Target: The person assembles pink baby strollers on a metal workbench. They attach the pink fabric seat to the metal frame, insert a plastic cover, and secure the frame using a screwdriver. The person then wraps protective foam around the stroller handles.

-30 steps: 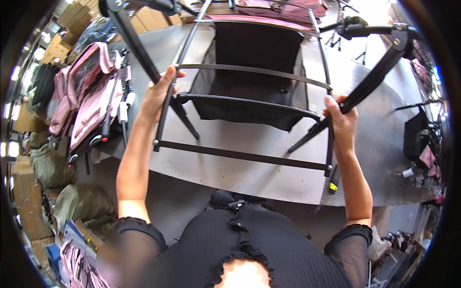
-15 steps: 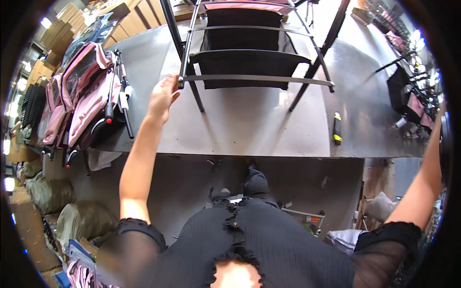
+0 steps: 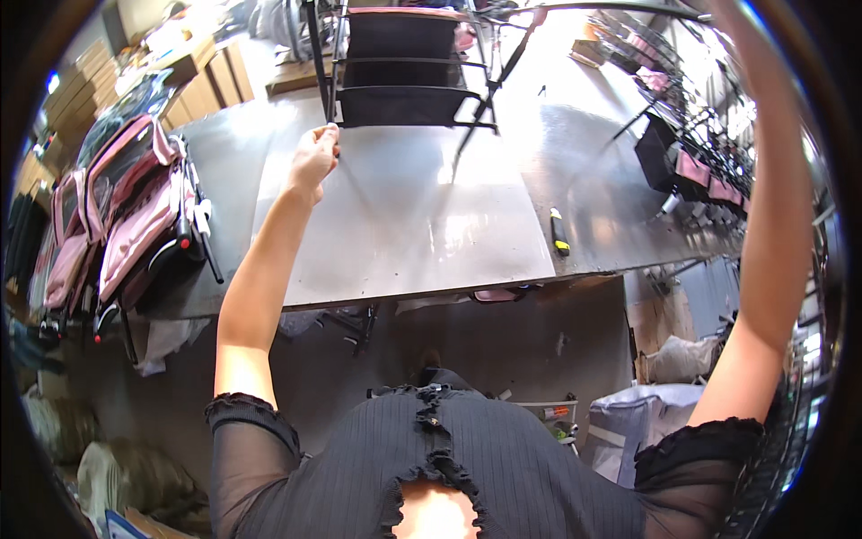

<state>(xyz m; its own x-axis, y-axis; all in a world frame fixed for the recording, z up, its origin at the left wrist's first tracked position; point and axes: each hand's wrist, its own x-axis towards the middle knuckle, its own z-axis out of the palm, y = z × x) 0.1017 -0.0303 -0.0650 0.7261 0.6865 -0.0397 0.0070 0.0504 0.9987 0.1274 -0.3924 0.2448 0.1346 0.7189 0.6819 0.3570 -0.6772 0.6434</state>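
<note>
A black tubular stroller frame (image 3: 413, 61) with black fabric panels and a pink strip stands at the far side of the table. My left hand (image 3: 316, 162) is closed at the frame's near left corner, its fingers pinched on the end of a tube. Reaching far forward at the upper right, my right hand (image 3: 738, 22) is smeared and partly cut off by the picture's rim. It is nearest the end of a long black bar (image 3: 620, 7) that runs from the frame's top. Whether its fingers touch the bar cannot be made out.
Folded pink strollers (image 3: 135, 216) lean at the table's left. A black and yellow tool (image 3: 559, 234) lies on the metal table (image 3: 404, 260), near its front edge. Black and pink stroller parts (image 3: 691, 162) crowd the right side. Cardboard boxes (image 3: 202, 76) stand behind.
My right arm has swung from the right edge up and forward. The stroller frame sits higher and farther left in the picture, my left hand still at its corner. The view has shifted.
</note>
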